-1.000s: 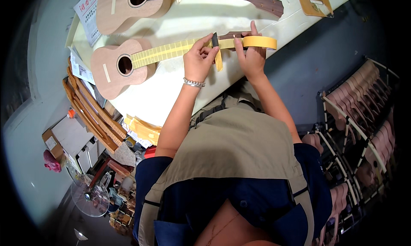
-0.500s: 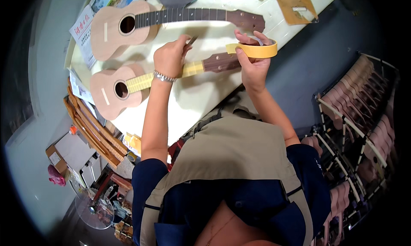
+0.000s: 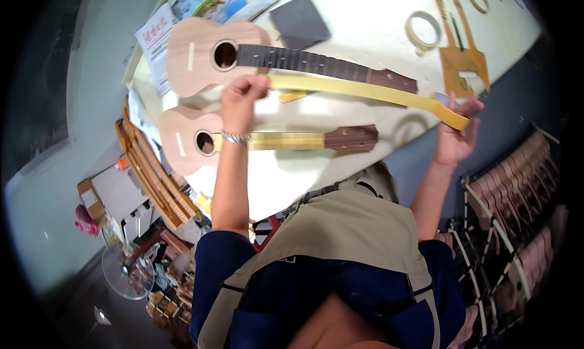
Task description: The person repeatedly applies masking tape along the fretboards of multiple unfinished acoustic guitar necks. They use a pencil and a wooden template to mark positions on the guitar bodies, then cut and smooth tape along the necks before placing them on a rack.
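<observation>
1. Printed leaflets [image 3: 182, 20] lie on the surface [image 3: 365, 39], beyond the left hand [image 3: 242, 100].
2. The left hand pinches the end of the yellow tape [image 3: 359, 90]; the right hand [image 3: 453, 139] grips its roll.
3. Since earlier, the hands have spread apart, stretching the tape above the near ukulele [image 3: 261, 141].

head view | worn on head, looks steeply down | close over white workbench [image 3: 365, 39] | fisheye rim

White worktable [image 3: 340, 172], grey floor [image 3: 55, 227], rack of wooden necks [image 3: 517, 185] alongside.
</observation>
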Tool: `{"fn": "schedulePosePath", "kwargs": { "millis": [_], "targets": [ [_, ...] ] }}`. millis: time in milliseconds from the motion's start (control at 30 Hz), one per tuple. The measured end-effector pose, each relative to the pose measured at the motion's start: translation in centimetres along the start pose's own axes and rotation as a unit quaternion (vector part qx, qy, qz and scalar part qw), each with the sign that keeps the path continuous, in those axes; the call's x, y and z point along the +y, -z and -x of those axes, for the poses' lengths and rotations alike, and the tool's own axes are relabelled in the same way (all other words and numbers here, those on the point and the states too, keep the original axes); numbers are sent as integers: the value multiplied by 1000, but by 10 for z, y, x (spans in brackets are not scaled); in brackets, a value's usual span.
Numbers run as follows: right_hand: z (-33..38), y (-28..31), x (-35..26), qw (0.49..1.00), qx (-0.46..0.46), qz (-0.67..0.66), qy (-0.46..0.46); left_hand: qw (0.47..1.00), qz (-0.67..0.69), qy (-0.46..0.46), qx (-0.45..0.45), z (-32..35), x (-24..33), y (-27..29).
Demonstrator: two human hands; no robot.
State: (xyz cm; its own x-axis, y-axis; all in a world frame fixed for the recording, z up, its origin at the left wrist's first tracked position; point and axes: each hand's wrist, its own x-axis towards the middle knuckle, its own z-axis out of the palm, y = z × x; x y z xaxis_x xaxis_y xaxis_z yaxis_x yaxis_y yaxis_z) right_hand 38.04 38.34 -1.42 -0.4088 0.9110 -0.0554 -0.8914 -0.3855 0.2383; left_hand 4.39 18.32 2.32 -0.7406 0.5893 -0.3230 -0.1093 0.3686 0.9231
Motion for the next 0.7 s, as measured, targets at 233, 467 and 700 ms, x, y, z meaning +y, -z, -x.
{"fn": "schedulePosePath", "kwargs": {
  "millis": [233, 467, 700],
  "targets": [
    [-8, 25, 66, 120, -134, 975, 133, 979, -169, -84, 73, -70, 0, 36],
    [-14, 33, 85, 362, 34, 928, 82, 987, -125, -76, 64, -92, -8, 47],
    [-15, 36, 83, 316, 11, 946, 70, 988, -119, -19, 99, -92, -4, 44]
  ]
}}
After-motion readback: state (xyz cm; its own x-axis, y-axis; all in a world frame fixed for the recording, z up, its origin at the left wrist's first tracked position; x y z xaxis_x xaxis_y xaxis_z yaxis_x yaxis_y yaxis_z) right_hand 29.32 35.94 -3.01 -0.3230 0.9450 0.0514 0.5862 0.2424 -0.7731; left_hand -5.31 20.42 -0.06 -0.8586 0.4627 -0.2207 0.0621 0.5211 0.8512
